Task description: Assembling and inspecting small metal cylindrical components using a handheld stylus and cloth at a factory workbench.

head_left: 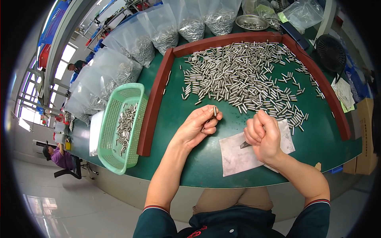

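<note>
My left hand (pixel 199 126) pinches a short cylindrical metal pin (pixel 215 111) between thumb and forefinger, holding it upright above the green tabletop. The hand's other fingers are curled. To its right, my right hand (pixel 262 134) is closed in a fist around a tool with a dark grey pointed end (pixel 245 145) sticking out below the fingers; the rest is hidden in the palm. Beneath that fist lies a stained whitish cloth or paper sheet (pixel 232 160). Beyond both hands spreads a large heap of similar shiny pins (pixel 234 73).
A dark red wooden frame (pixel 156 107) borders the heap on three sides. A light green plastic basket (pixel 106 137) with pins stands left of it. Clear bags of metal parts (pixel 160 33) line the back. A metal bowl (pixel 252 22) and a black fan (pixel 330 53) stand at far right.
</note>
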`<action>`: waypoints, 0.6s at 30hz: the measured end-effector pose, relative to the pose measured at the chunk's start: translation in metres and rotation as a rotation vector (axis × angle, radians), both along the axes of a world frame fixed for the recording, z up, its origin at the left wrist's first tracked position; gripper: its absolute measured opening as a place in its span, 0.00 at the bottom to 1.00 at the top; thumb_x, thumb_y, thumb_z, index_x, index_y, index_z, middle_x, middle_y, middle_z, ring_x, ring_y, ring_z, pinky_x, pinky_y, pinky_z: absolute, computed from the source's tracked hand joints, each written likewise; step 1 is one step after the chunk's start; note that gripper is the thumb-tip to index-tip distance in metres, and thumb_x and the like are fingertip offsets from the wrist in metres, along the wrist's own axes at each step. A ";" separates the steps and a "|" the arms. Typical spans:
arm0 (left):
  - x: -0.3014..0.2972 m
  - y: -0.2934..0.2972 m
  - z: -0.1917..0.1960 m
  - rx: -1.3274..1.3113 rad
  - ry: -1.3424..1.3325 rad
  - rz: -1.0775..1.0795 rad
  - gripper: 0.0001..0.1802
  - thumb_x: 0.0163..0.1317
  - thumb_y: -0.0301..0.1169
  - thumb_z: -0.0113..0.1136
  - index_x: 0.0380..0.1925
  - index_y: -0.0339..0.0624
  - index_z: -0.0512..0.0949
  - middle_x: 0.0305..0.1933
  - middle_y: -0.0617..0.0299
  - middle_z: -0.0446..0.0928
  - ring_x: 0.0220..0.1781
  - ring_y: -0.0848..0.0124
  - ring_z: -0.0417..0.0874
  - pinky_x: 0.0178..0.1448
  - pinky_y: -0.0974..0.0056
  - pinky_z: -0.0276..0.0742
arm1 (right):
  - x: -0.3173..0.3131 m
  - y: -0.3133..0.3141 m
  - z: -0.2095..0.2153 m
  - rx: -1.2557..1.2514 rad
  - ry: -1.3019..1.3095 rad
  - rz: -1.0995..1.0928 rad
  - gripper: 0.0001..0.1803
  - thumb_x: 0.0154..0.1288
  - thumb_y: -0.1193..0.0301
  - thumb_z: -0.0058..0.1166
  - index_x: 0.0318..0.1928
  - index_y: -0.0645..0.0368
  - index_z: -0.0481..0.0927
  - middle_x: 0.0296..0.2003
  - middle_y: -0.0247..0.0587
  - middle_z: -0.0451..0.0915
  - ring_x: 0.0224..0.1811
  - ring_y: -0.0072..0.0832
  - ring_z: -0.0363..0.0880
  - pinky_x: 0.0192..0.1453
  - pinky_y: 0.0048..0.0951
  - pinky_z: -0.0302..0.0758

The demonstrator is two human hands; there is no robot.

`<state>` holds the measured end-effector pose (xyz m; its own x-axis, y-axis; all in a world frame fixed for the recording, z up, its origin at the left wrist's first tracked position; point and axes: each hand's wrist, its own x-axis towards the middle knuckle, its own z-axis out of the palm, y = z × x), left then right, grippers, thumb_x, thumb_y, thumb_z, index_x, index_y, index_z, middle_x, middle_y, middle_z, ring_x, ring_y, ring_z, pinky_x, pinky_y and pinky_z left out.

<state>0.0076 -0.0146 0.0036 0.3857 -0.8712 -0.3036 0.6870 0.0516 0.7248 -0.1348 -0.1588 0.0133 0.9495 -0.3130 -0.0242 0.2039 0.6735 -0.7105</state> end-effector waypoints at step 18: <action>0.032 0.016 -0.010 0.516 -0.979 0.479 0.18 0.62 0.39 0.48 0.19 0.37 0.72 0.13 0.68 0.63 0.14 0.79 0.57 0.19 0.72 0.53 | 0.001 0.000 0.000 0.010 0.001 -0.005 0.25 0.66 0.62 0.33 0.11 0.53 0.53 0.08 0.29 0.52 0.10 0.16 0.43 0.14 0.20 0.44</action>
